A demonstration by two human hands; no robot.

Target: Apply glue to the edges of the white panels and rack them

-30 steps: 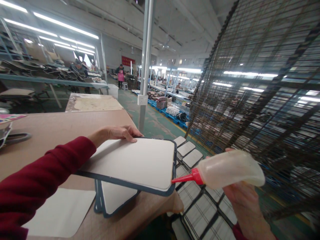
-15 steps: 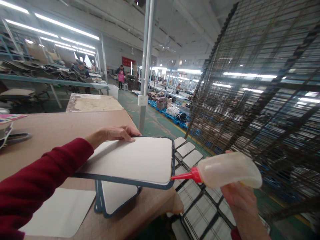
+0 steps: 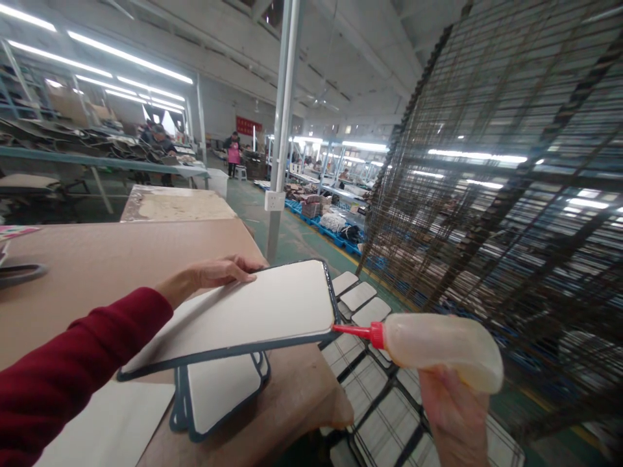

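Observation:
My left hand [image 3: 221, 271] grips the far edge of a flat white panel [image 3: 257, 308] with rounded corners and a dark blue border, thumb on its face. The panel is held tilted above the table. My right hand [image 3: 450, 405] is wrapped round a translucent squeeze bottle [image 3: 440, 347], lying sideways with some yellowish liquid inside. Its red nozzle tip [image 3: 353, 331] touches or nearly touches the panel's near right corner. Glossy wet-looking glue shows along the panel's right border. Below lie more blue-edged white panels [image 3: 224, 392], overlapping on the table.
The brown-covered table [image 3: 209, 240] reaches left and forward. A white sheet [image 3: 109, 425] lies near me. On the right leans a tall wire mesh rack [image 3: 467, 181], with several similar panels [image 3: 372, 386] laid out below. A post [image 3: 280, 143] stands ahead; a person in a pink apron [image 3: 233, 154] is farther off.
The panel has turned, its left end lower and its right end higher. The bottle has levelled and shifted slightly left, its nozzle staying at the right corner.

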